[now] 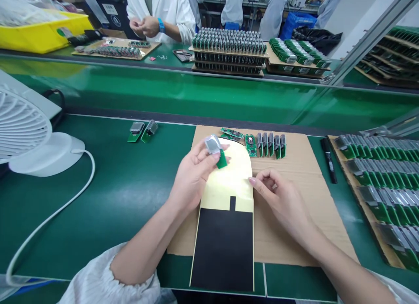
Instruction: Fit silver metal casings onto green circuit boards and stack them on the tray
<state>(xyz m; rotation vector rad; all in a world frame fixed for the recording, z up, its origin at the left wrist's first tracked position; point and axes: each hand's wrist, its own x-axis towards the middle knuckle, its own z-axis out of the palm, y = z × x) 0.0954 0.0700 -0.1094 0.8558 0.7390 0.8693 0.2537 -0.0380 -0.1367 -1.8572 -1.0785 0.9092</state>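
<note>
My left hand (pixel 193 175) is closed round a small green circuit board with a silver metal cover (pixel 213 145), held tilted above a pale yellow backing sheet (pixel 214 195). Black adhesive material (pixel 225 247) covers the near part of the sheet, with a narrow black tab sticking up from it. At the sheet's right edge is my right hand (pixel 278 195), its thumb and finger drawn together; whatever is between them is hidden. Behind the sheet, loose green boards (pixel 250 145) lie beside a row of several upright boards with silver covers (pixel 271 143).
Cardboard (pixel 294 225) lies under the sheet. Two covered boards (pixel 136 131) are at the back left, near a white fan (pixel 49 151) and its cable. To the right are a black marker (pixel 328 160) and a board-filled tray (pixel 363 199). A co-worker (pixel 163 16) sits across the raised ledge.
</note>
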